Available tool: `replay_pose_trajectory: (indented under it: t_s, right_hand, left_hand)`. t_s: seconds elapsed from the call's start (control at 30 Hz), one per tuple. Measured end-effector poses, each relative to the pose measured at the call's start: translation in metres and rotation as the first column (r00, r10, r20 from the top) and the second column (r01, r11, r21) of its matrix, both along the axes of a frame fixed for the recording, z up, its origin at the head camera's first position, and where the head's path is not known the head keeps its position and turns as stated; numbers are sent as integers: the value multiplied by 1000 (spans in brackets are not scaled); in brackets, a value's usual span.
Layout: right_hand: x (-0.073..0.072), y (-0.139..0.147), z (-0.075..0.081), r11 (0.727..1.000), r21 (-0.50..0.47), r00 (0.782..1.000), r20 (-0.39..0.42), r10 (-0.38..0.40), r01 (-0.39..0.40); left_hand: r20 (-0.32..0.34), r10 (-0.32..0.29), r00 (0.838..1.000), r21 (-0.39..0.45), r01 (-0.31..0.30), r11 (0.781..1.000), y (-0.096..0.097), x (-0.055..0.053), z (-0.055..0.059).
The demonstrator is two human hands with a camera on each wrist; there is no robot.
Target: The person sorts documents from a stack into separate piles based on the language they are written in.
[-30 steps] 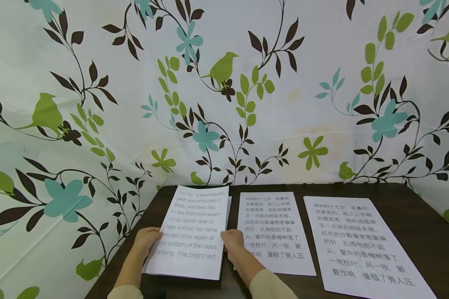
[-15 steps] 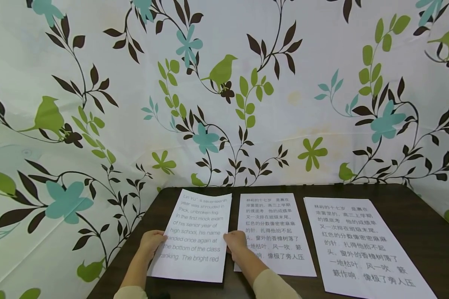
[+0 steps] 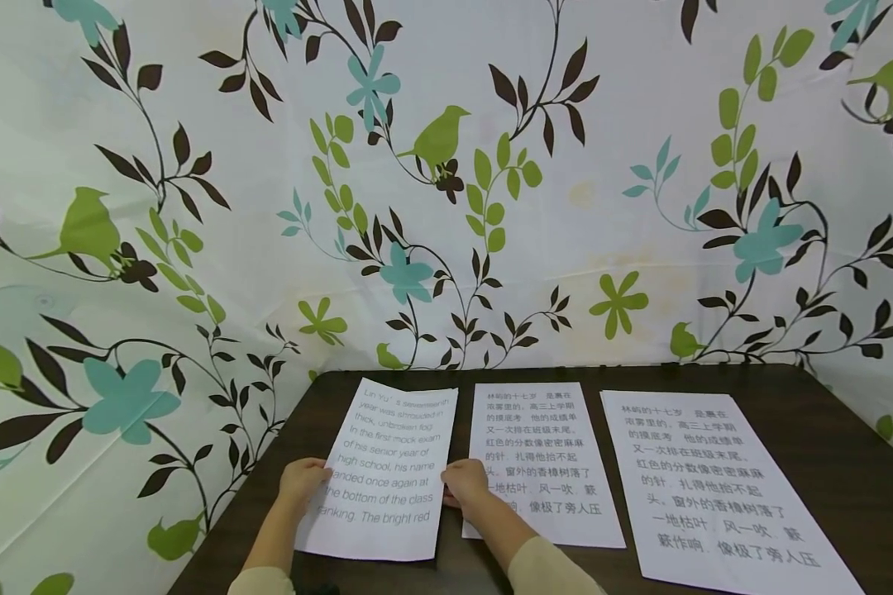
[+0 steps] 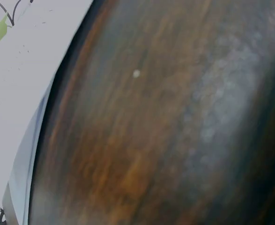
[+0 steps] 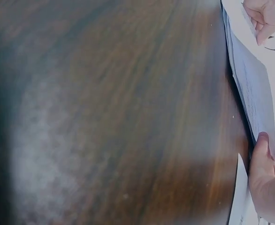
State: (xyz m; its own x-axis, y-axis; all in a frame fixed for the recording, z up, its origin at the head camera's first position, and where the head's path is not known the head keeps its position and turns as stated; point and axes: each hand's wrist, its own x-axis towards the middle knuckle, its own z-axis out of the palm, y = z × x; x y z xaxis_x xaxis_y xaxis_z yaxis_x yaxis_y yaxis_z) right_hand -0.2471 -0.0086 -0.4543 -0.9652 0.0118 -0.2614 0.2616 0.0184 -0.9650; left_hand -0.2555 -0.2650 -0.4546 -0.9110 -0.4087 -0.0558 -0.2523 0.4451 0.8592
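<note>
In the head view, printed paper sheets with English text face up on the table's left side, their top edge bowed. My left hand grips the left edge at mid-height, thumb on the printed face. My right hand pinches the opposite edge at about the same height. Layered edges of the sheets show in the right wrist view, with my right hand at the near edge and my left hand beyond. The left wrist view has only the table and part of a white sheet edge.
Right of the held sheets lies a page with Chinese text, partly overlapped by my right hand. Another Chinese-text page lies farther right on the dark wooden table. A cloth with birds and leaves hangs behind.
Both hands have shifted the English-text sheets slightly right. Their far edge is a little lower and more bowed, and the sheet that stuck out along the right side is now nearly covered.
</note>
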Motion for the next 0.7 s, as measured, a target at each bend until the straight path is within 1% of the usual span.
replay_pose_trajectory:
  t_s: [0.13, 0.33, 0.43, 0.53, 0.7]
  right_hand:
    - [1, 2, -2, 1000, -26, 1000, -13, 6, -6]
    - [2, 5, -1, 1000, -27, 1000, 3, 11, -11]
    - [3, 6, 0, 1000, -27, 1000, -2, 10, -10]
    - [4, 7, 1, 1000, -22, 1000, -19, 16, -16]
    - [4, 10, 2, 999, 9, 998, -43, 38, -38]
  left_hand:
    - [-27, 5, 1000, 3, -5, 1000, 1, 0, -1]
    - [-30, 29, 999, 1, -29, 1000, 1, -2, -2]
    - [-54, 44, 998, -7, -44, 999, 2, -2, -2]
    - [-78, 54, 996, -25, -56, 998, 2, 1, 2]
    - [-73, 97, 993, -65, -102, 993, 6, 8, 11]
